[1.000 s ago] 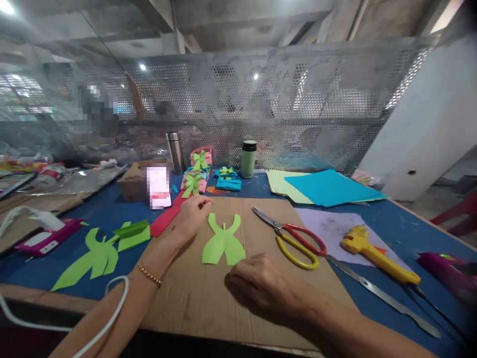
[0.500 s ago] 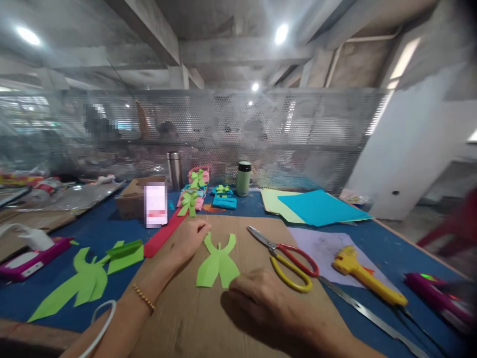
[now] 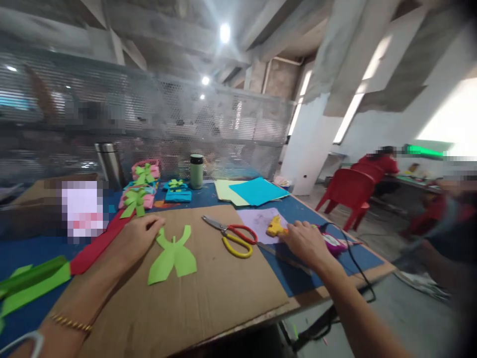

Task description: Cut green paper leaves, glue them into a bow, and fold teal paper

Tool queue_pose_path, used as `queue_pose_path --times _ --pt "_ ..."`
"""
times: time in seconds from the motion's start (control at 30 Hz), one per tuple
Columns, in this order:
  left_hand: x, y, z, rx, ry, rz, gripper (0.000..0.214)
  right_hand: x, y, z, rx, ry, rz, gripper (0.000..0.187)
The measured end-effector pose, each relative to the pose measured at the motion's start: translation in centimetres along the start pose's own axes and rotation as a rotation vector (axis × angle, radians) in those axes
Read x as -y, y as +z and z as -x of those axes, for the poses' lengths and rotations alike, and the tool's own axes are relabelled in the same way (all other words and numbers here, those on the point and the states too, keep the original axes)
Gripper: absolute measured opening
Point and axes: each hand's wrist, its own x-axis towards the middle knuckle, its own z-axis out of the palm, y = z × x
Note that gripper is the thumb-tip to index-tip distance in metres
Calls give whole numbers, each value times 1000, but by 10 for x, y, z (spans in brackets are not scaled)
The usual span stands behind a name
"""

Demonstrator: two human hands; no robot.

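Observation:
A light green paper cut-out (image 3: 173,254), shaped like part of a bow, lies on a brown cardboard sheet (image 3: 227,283). My left hand (image 3: 141,236) is closed, its fingertips at the cut-out's upper left strip. To the right, my right hand (image 3: 303,243) is closed around the handle of a yellow hot glue gun (image 3: 275,226), whose front rests over a pale purple sheet (image 3: 257,221). Between my hands lie scissors (image 3: 233,236) with one red and one yellow handle loop. My right hand hides most of the glue gun's handle.
Behind the cardboard stand a green tumbler (image 3: 196,171), a steel flask (image 3: 110,166) and pink pieces with green bows (image 3: 134,199). Blue paper (image 3: 259,190) lies at the back right. A purple device (image 3: 335,244) and a black cable (image 3: 354,258) are beyond my right hand.
My right hand has left the lower edge of the cut-out and moved right onto the glue gun. The view has turned right. My left hand stays at the cut-out's upper left.

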Motion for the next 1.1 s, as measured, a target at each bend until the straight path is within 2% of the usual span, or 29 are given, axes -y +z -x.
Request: queue_pose_path --times 0.2,0.33,0.43,0.53,0.6,0.67,0.8,0.9,1.0,1.1 --pt "-5 -3 -5 -50 -67 31 35 -16 45 -21 123 -57 -59 35" --pt "-2 -5 -8 -59 -83 26 30 -34 76 -40 83 -49 -125 40" --pt "-2 -6 -8 -54 -72 37 28 -47 83 -48 46 -142 -220 33" --pt "-6 -9 -7 -49 -53 52 27 -55 67 -52 -12 -161 -324 31" --pt "-9 -12 -6 -21 -6 65 27 -52 44 -52 -81 -134 -428 36" --pt "-12 -15 -4 18 44 101 29 -39 15 -48 -140 -145 -560 48" --pt "-17 -21 -1 150 47 171 27 14 -36 -33 56 -177 -1076 65" --pt "-19 -23 2 379 53 114 22 64 -60 -25 188 -303 -1192 61" --pt "-21 -25 5 560 33 71 19 107 -69 -25 305 -423 -1234 55" --pt "-21 -24 6 601 23 24 22 134 -64 -27 397 -582 -1232 57"
